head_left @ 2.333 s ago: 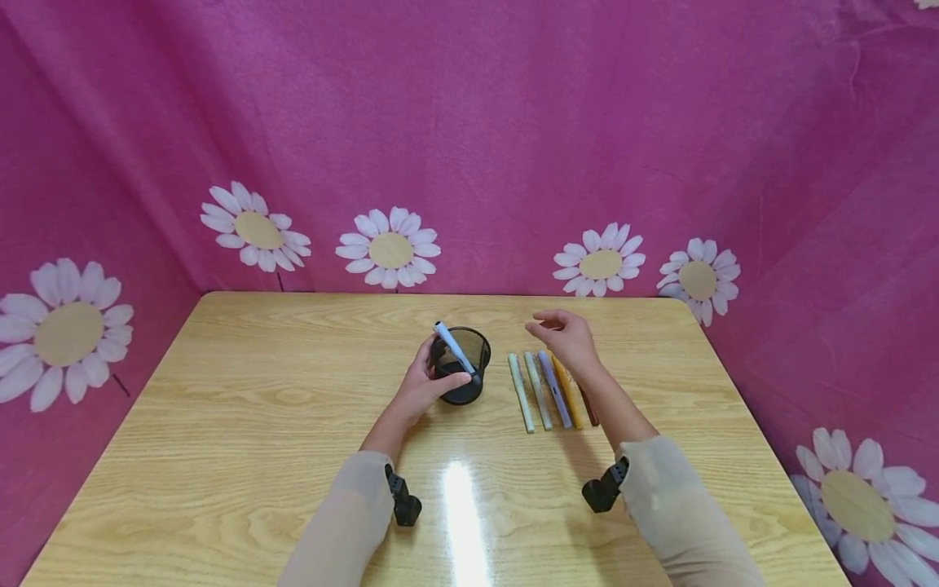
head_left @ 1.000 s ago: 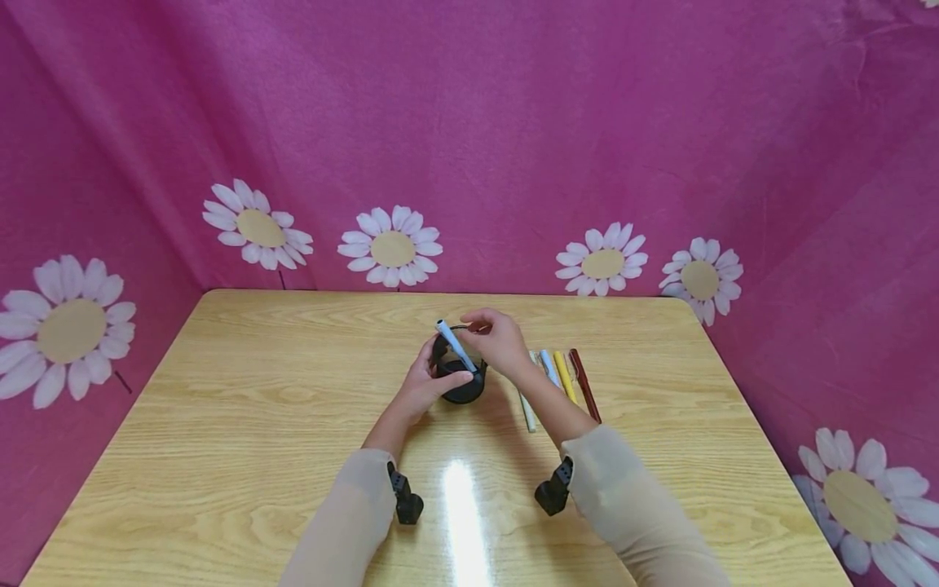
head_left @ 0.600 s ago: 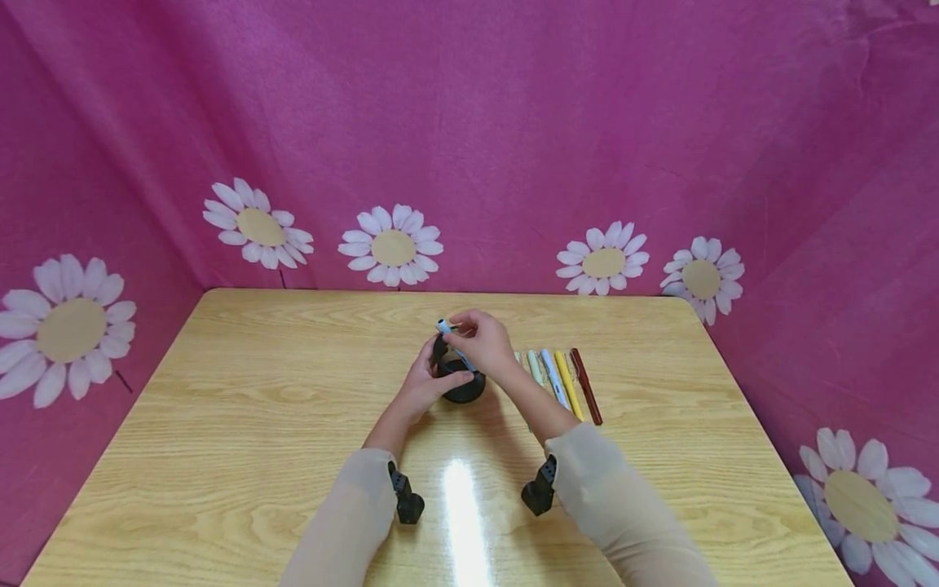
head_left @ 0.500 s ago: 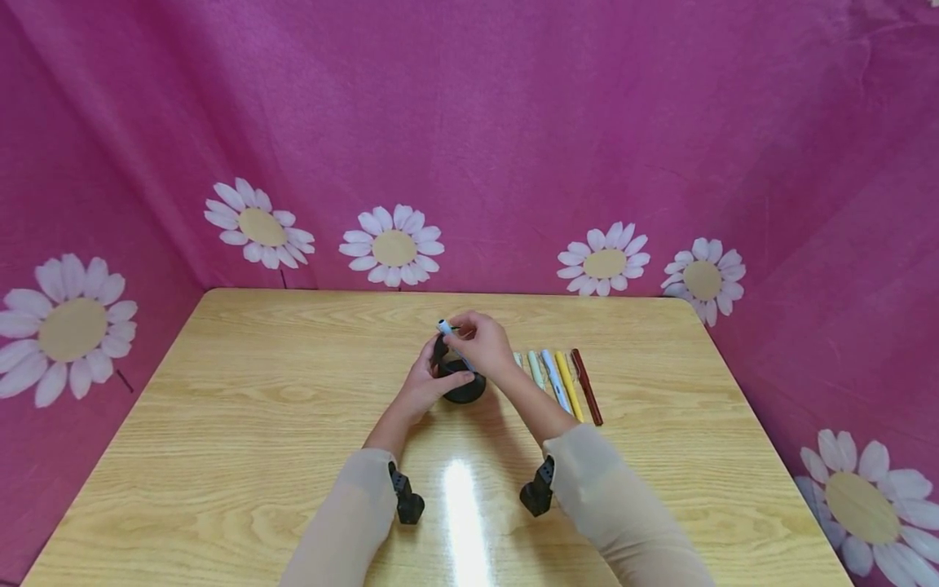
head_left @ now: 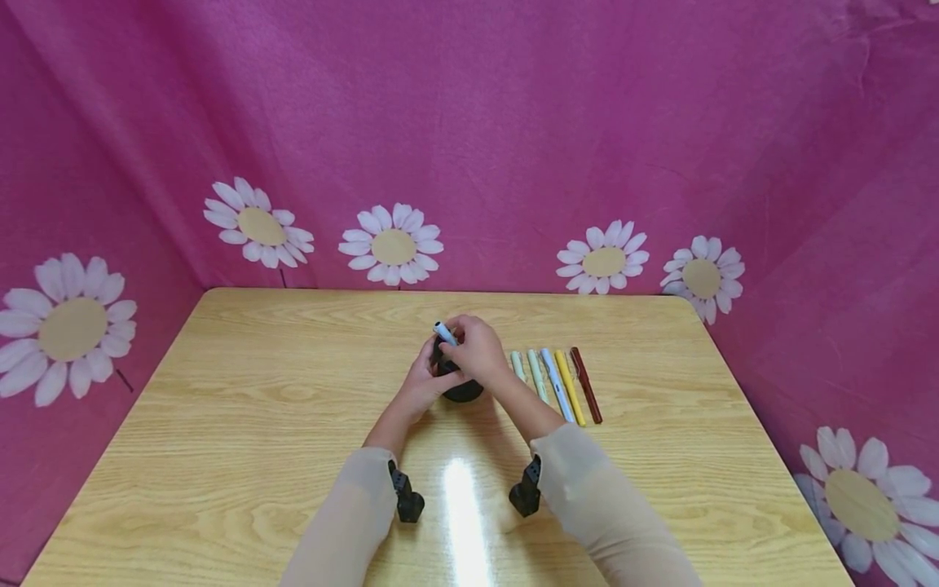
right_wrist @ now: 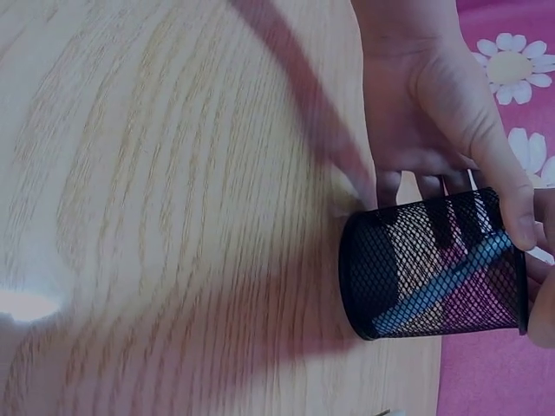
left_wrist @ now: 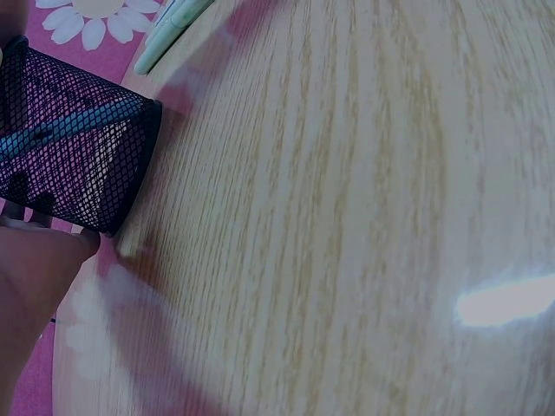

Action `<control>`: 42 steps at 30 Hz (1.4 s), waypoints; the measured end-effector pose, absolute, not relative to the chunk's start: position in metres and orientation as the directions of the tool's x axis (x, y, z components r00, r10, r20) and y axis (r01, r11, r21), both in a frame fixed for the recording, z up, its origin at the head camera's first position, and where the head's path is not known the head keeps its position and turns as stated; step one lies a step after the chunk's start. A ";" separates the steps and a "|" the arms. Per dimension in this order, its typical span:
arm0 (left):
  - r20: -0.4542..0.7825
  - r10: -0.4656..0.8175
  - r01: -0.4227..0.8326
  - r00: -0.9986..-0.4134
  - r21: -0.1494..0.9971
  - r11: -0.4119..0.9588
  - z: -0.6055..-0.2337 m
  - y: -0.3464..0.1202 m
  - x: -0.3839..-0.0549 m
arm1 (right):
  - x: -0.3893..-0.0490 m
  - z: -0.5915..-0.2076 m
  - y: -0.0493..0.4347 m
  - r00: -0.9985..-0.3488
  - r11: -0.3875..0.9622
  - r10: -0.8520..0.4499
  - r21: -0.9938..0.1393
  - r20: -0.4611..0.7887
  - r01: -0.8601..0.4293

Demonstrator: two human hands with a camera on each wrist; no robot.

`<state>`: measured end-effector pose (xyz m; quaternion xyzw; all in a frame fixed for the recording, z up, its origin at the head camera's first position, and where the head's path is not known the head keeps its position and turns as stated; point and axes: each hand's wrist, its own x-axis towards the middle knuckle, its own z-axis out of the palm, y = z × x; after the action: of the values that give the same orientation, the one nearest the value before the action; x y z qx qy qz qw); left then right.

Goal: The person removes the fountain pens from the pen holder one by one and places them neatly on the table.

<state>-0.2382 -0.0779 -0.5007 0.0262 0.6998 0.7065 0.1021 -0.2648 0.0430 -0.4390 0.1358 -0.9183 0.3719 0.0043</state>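
Note:
My left hand [head_left: 420,385] grips a black mesh pen cup [head_left: 462,393] from its left side, the thumb at the near rim. In the right wrist view the fingers of that left hand [right_wrist: 429,113] wrap behind the mesh cup [right_wrist: 416,269]. A light blue pen [head_left: 444,332] stands slanted in the cup, its dark-tipped end above the rim. My right hand [head_left: 478,352] pinches this pen near its upper end, over the cup's mouth. Through the mesh in the left wrist view, the lower pen [left_wrist: 78,128] shows inside the cup.
Right of the cup lies a row of pens: two pale green pens [head_left: 538,375], a light blue pen [head_left: 557,385], a yellow pen [head_left: 570,387] and a dark red pen [head_left: 587,385]. The wooden table [head_left: 257,424] meets a pink flowered curtain [head_left: 484,147] behind.
My right hand has moved left from above the row of pens to the cup and taken hold of the light blue pen's upper part. The left hand has kept its grip on the cup.

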 end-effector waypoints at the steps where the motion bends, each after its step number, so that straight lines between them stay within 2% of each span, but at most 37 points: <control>1: -0.102 0.177 -0.104 -0.979 0.995 -0.003 -0.501 -0.078 -0.239 | -0.265 -0.439 0.042 -0.962 0.692 -0.250 -0.675 0.110 -0.257; 17: -0.125 0.209 -0.135 -0.970 0.990 -0.033 -0.500 -0.076 -0.242 | -0.265 -0.441 0.043 -0.966 0.721 -0.232 -0.646 0.114 -0.250; 29: -0.110 0.170 -0.112 -0.979 0.994 -0.003 -0.503 -0.077 -0.240 | -0.265 -0.441 0.042 -0.963 0.706 -0.256 -0.664 0.086 -0.247; 42: -0.113 0.208 -0.111 -0.972 0.994 0.023 -0.494 -0.080 -0.237 | -0.269 -0.438 0.044 -0.971 0.606 -0.237 -0.774 0.044 -0.183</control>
<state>-0.2365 -0.0796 -0.4940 0.0346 0.7061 0.6980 0.1142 -0.2690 0.0437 -0.4375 0.1171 -0.8955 0.4283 -0.0316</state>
